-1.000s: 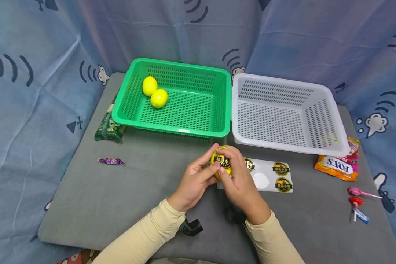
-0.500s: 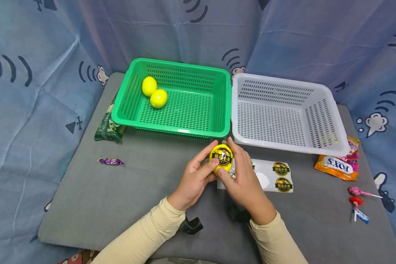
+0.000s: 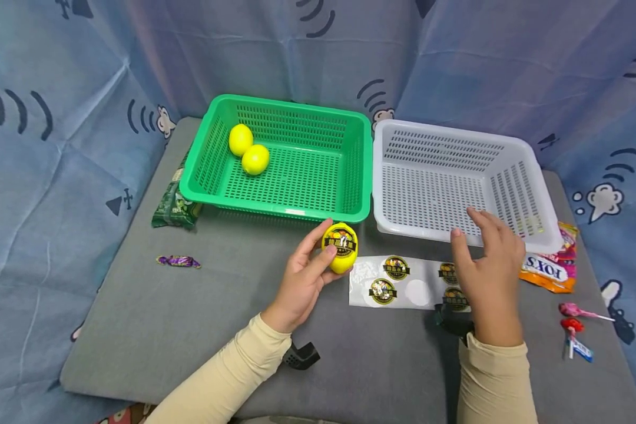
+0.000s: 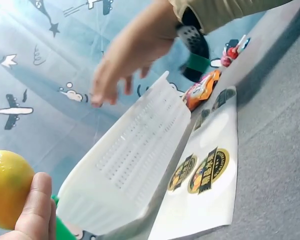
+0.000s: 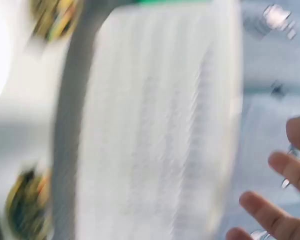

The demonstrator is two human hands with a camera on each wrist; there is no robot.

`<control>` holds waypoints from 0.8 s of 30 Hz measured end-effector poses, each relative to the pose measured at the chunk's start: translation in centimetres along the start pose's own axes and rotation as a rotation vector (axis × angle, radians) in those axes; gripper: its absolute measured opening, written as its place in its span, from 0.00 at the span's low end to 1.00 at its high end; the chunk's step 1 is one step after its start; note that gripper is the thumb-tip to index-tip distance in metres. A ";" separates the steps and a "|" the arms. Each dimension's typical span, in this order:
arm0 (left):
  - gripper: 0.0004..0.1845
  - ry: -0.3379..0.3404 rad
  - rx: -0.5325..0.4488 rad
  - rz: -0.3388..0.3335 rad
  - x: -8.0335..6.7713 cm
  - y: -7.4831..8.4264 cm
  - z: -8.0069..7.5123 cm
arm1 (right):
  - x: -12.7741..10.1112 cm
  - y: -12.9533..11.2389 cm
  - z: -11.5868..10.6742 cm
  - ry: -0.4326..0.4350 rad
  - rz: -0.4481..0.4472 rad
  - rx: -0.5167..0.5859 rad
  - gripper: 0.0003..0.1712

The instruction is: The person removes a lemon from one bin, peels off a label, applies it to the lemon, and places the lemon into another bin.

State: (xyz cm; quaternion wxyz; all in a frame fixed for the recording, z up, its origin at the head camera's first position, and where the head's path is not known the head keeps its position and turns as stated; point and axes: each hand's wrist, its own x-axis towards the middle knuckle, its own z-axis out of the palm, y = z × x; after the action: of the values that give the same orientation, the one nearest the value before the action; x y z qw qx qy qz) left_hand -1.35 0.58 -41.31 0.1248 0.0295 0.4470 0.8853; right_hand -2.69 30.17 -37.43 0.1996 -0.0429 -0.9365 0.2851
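table (image 3: pixel 222 318) | left hand (image 3: pixel 303 277) pinches lemon (image 3: pixel 343 259), long axis toward green basket (image 3: pixel 275 208) | right hand (image 3: pixel 490 268) spread, empty

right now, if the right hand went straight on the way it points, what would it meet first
Probably the white basket, though height is unclear: the right hand may pass over it toward the blue curtain.

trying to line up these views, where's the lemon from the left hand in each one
Head: lemon just below centre, in the left hand.
Left wrist: lower left, cut off by the edge.
Right wrist: not in it.
Shared landmark: the white basket, in all three views.
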 end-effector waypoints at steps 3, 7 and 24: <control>0.31 -0.012 0.018 0.006 0.1 -0.1 0.0 | -0.2 1.9 -0.4 -0.030 0.093 -0.039 0.22; 0.31 -0.037 0.035 0.030 0.6 0.1 0.2 | -0.6 3.0 -0.5 -0.024 0.134 -0.052 0.18; 0.25 -0.083 0.520 -0.055 15.6 -0.8 12.3 | -0.2 3.0 -0.1 -0.022 0.158 -0.053 0.18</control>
State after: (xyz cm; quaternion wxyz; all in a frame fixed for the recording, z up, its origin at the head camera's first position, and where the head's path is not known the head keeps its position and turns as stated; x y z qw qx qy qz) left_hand -14.26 14.50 -35.55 0.1552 0.0850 0.6545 0.7351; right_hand -2.58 32.66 -39.09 0.1651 -0.1190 -0.9395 0.2756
